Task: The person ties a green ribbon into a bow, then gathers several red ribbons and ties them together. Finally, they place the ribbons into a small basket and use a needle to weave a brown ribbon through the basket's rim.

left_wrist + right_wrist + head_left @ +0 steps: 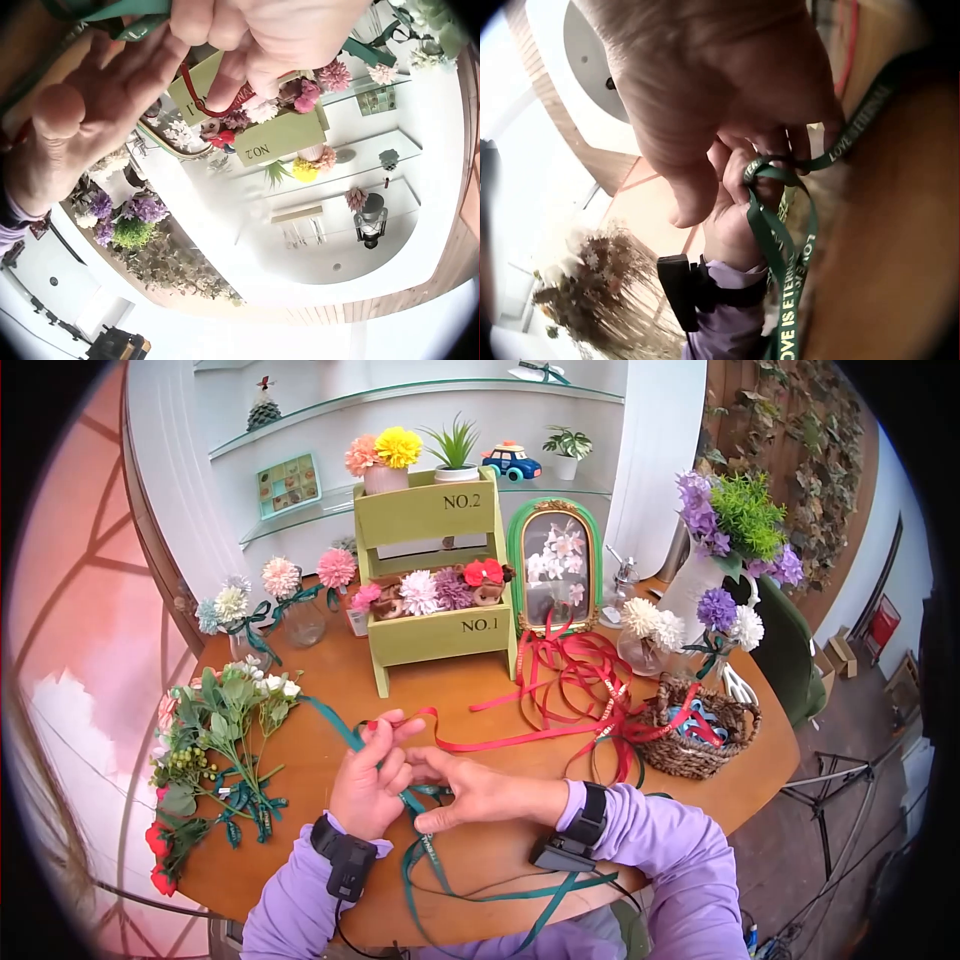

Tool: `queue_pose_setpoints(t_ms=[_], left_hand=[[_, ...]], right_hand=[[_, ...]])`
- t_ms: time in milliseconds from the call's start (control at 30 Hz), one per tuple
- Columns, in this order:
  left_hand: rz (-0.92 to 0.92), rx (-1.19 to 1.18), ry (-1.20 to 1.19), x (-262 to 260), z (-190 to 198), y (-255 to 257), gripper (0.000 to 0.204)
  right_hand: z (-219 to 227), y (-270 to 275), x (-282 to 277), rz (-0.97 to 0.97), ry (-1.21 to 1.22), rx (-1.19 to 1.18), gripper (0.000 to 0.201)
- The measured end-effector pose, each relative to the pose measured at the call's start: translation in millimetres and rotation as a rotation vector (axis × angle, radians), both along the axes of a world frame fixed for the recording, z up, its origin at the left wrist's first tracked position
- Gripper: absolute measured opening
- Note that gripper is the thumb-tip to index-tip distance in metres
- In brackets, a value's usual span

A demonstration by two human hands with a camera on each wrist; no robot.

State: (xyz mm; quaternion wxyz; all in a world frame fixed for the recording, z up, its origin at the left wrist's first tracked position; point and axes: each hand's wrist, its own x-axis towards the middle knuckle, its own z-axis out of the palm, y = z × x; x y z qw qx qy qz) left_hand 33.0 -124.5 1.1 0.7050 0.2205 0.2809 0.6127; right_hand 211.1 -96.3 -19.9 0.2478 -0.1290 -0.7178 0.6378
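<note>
My left hand (372, 785) has its fingers curled round a green ribbon (335, 722), which runs down past the palm in long loops. A thin red ribbon (480, 744) reaches the same fingertips and, in the left wrist view, bends around a finger. My right hand (490, 792) meets the left from the right side, fingers extended to the green ribbon and thumb held apart. Lettering reading "LOVE IS ETERNAL" shows on the green ribbon (787, 315) in the right wrist view, where a loop hangs beside the fingertips. The left hand partly hides the spot where ribbon and fingers meet.
Artificial flowers (240, 710) lie at the table's left. A green two-tier stand (440, 645) and a framed picture (555, 565) are behind the hands. Tangled red ribbons (570, 675) lead to a wicker basket (700, 755) at the right. Several flower vases (645, 650) stand around.
</note>
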Motion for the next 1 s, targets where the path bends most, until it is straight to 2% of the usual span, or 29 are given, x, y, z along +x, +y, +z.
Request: queue_pose_setpoints(t_ms=[33,100,133,200,233,300,333,400,433,500,567,633,700,767,800,867,900,967,1000], left_hand=[[0.005,0.0,-0.001,2,1,0,0.023],[0.01,0.037,0.012,6,3,1,0.024],[0.016,0.034,0.012,7,3,3,0.024],[0.11,0.06,0.008,9,1,7,0.026],[0.117,0.058,0.007,10,2,8,0.026],[0.148,0.054,0.048,12,4,11,0.028],[0.15,0.054,0.049,10,3,12,0.028],[0.199,0.053,0.143,0,-4,18,0.026],[0.202,0.055,0.141,-7,-12,22,0.026],[0.295,0.036,0.154,-26,-34,31,0.03],[0.363,0.032,0.185,-39,-43,34,0.03],[0.439,-0.02,0.19,-45,-41,39,0.028],[0.478,-0.01,0.108,-49,-44,44,0.021],[0.292,0.044,0.075,-59,-48,43,0.019],[0.327,0.049,0.077,-59,-53,45,0.019],[0.361,0.122,0.307,-54,-63,52,0.031],[0.388,0.124,0.308,-52,-64,54,0.031],[0.478,0.199,0.845,-49,-66,57,0.047],[0.498,0.194,0.846,-45,-68,56,0.047]], right_hand=[[-2,1,-2,0.005,-0.001,0.0,0.091],[-7,2,-6,0.01,-0.052,-0.344,0.084],[-6,1,-7,0.015,-0.053,-0.347,0.084],[0,-3,-8,0.038,-0.027,-0.552,0.069],[-3,-6,-11,0.044,-0.031,-0.553,0.069],[-10,-13,-17,0.085,0.034,-0.788,0.046],[-6,-12,-15,0.087,0.034,-0.788,0.046],[12,-8,0,0.174,-0.174,-0.821,0.017],[20,-7,6,0.176,-0.178,-0.817,0.017],[34,-3,15,0.064,-0.452,-0.566,0.024],[41,9,30,-0.032,-0.588,-0.321,0.027],[57,12,43,-0.192,-0.644,-0.157,0.029],[48,24,56,-0.231,-0.536,-0.083,0.03],[62,25,58,-0.281,-0.501,0.053,0.028],[75,23,60,-0.268,-0.574,0.082,0.027],[92,27,73,-0.233,-0.646,0.139,0.027],[103,24,79,-0.263,-0.656,0.079,0.027],[123,18,95,-0.246,-0.493,-0.027,0.027],[132,15,103,-0.252,-0.386,-0.079,0.028]])
